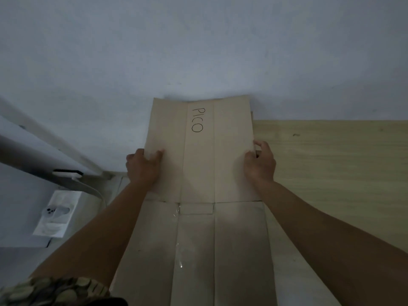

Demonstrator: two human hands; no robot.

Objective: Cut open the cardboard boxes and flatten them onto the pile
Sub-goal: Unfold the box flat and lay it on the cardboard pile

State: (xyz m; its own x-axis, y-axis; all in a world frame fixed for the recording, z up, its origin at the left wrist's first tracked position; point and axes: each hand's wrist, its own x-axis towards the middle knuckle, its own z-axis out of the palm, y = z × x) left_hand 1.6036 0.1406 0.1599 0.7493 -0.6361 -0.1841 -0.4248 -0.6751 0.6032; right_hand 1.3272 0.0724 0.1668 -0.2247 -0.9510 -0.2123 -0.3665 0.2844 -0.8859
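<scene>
Both hands grip a flattened cardboard box by its side edges: the left hand [142, 167] curls over the left edge, thumb on the face, while the right hand [260, 161] clasps the right edge with its fingers wrapped behind; the flattened box [198, 151] (marked "PICO" in black pen) is tilted up at its far end against a pale wall [198, 40], its near end meeting the cardboard pile [240, 239] that lies flat below, strips of clear tape [180, 250] glinting along one seam; a wooden floor [331, 162] runs to the right, and a white packet [56, 214] lies beside a white cable [92, 188] at left. The cutting looks finished for this box, and the flattening step is in hand; the next move probably calls for lowering the sheet squarely onto the pile, edges aligned, then letting go.
</scene>
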